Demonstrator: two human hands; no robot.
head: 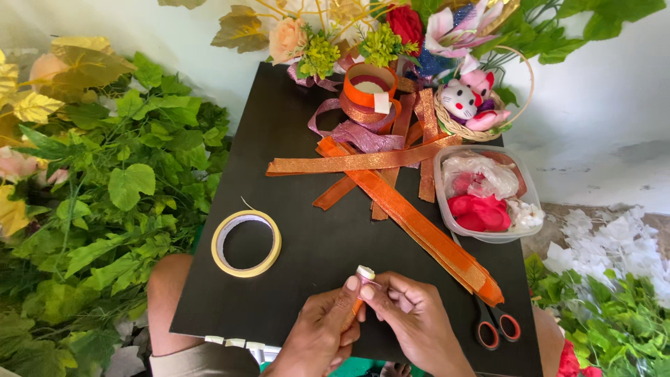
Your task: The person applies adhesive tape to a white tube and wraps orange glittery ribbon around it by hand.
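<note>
Pink-and-white rolled ribbon piece (365,274) sits pinched between both sets of fingertips, low over the black board's (279,139) near edge! Left hand (322,335) grips its orange tail from below, right hand (412,318) squeezes the tip. Yellow tape roll (246,244) lies to the left, orange-handled scissors (497,327) just right, and long orange glitter ribbons (412,216) stretch beyond toward a clear plastic tub of petals (485,195).
</note>
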